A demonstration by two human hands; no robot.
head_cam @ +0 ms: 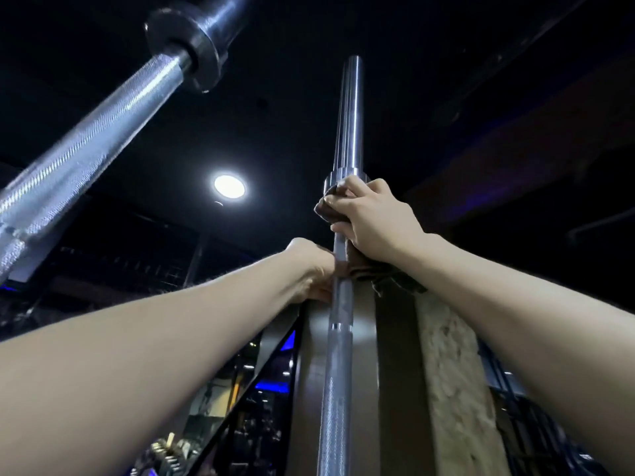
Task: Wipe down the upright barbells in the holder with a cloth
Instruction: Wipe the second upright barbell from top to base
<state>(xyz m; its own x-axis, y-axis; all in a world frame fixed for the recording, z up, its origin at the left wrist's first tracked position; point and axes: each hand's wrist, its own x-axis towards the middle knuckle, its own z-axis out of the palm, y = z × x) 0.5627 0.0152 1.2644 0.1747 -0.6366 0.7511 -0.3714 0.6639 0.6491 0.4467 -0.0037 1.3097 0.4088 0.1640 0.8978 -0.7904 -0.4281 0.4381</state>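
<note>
Right hand (372,221): yours is wrapped round the upright barbell (338,355) right under its collar, fingers curled and squeezing the dark cloth (391,281) against the shaft; the fingertips show on the left side of the bar

Cloth: mostly buried under that hand, you only get a dark bunch peeking out by the fingertips and a crumpled tail hanging below the wrist

Left hand (314,269): lower on the same bar, just under the right one; the bar and your own wrist block the fingers, so whether they're curled round it or just pressed on it can't be told

Upright barbell: dead centre, smooth sleeve running up past the collar, knurled shaft cut off at the bottom edge, so the holder is out of view

Second barbell (103,132): slants across the top left, blurry, both ends cropped

Background: really dark apart from one round ceiling light (229,186); a brown pillar (364,372) sits behind the bar, gym stuff lower left is too murky to name
</note>
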